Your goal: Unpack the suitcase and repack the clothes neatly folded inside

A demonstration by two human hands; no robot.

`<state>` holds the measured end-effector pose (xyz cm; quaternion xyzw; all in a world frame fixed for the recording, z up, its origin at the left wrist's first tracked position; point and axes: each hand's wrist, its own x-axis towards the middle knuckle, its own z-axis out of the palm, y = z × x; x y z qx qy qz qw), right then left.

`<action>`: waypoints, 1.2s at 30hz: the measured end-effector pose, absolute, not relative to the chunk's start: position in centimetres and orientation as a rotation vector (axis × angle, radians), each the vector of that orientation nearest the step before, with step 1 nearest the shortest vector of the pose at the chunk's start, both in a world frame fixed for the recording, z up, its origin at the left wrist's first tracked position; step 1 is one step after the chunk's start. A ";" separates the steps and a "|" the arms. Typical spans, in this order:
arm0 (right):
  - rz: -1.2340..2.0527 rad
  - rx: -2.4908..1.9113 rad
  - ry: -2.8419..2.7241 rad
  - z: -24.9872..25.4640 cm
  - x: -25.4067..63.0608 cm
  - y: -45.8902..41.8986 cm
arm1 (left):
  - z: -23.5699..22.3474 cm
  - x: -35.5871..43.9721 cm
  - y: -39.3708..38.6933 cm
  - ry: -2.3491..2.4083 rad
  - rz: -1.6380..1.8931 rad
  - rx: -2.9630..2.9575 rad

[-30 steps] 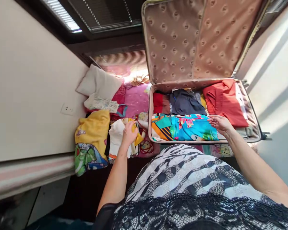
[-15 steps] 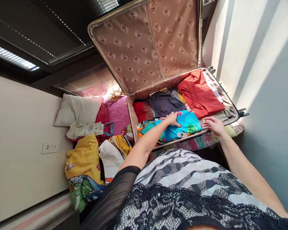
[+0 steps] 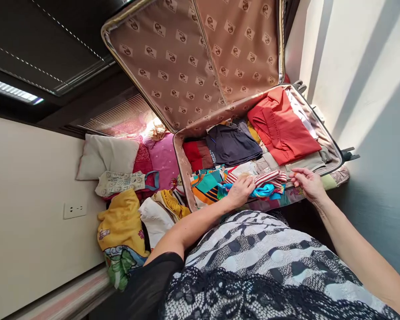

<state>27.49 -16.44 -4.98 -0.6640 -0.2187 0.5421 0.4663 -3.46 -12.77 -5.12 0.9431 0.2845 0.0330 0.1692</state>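
Observation:
An open suitcase (image 3: 183, 164) holds folded clothes. Along its near side, my left hand (image 3: 242, 191) is closed over bunched cloth: a blue printed garment (image 3: 265, 191) and a red-and-white striped cloth (image 3: 270, 178) lying against it. To the right, my right hand (image 3: 308, 184) has its fingertips pinched together just beyond the striped cloth's end, by the suitcase's near edge; whatever may be between them is hidden. Left of my left hand lies a teal and orange patterned garment (image 3: 205, 184). A dark folded garment (image 3: 233, 144) and red folded clothing (image 3: 280, 124) are farther in.
The suitcase lid (image 3: 186, 58) stands raised at the back. On the left are a pale pillow (image 3: 108, 155), a printed cloth bag (image 3: 122, 183), a yellow cloth (image 3: 122, 218) and a white cloth (image 3: 155, 220). A wall (image 3: 380, 111) stands close on the right.
The blue garment lay spread flat; it is now bunched toward the near edge, uncovering striped and pale cloth. My left hand has moved nearer to me and closed. The view has shifted slightly.

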 end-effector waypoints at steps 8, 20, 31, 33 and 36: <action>1.275 -1.695 -0.601 -4.8 26.9 -16.1 | -5.4 -3.4 -11.6 0.791 0.110 2.669; 1.244 -1.729 -1.038 -3.9 26.1 -15.9 | -6.1 -4.3 -13.4 0.885 0.334 2.677; 1.375 -1.489 -1.694 -3.7 25.6 -14.7 | -6.1 -4.3 -13.2 0.929 0.134 2.670; 1.379 -1.475 -1.685 -3.6 25.8 -14.6 | -5.8 -3.9 -12.3 0.922 0.028 2.652; 1.375 -1.473 -1.713 -3.3 25.8 -14.6 | -5.4 -3.3 -10.9 0.937 -0.102 2.560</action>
